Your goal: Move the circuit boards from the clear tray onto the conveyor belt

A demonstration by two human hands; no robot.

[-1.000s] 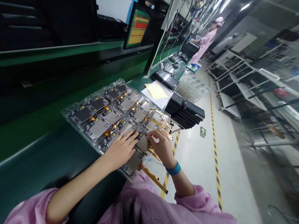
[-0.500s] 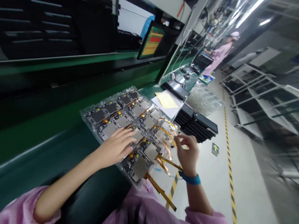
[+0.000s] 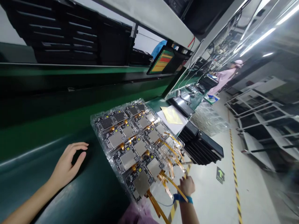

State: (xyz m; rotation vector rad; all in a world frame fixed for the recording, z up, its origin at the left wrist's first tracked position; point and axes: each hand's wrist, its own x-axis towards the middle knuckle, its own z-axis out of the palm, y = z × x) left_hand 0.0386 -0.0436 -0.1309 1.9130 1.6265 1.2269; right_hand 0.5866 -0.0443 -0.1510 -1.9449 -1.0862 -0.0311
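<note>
A clear plastic tray (image 3: 114,168) holds rows of circuit boards (image 3: 127,159) with silver or dark shields, several with orange ribbon cables (image 3: 171,182) hanging over the right edge. To the left of the tray, above the dark green bench, is my left hand (image 3: 66,166). Its thumb and fingers are curved and apart, with nothing between them. My right hand (image 3: 187,186), wearing a blue wrist strap (image 3: 183,198), is low beyond the tray's right edge, close to the cables. Its fingers are curled closed, and whatever they may hold is hidden.
Yellow and white papers (image 3: 172,115) lie behind the tray, near a stack of black devices (image 3: 202,144). Empty clear trays (image 3: 209,119) are farther back. A monitor (image 3: 161,60) stands under the shelf. A person in pink (image 3: 221,77) works down the line beside wire racks (image 3: 259,124).
My left hand has left the boards and moved left over the bench, its fingers curving. My right hand has dropped lower beside the tray's right edge. The view has shifted.
</note>
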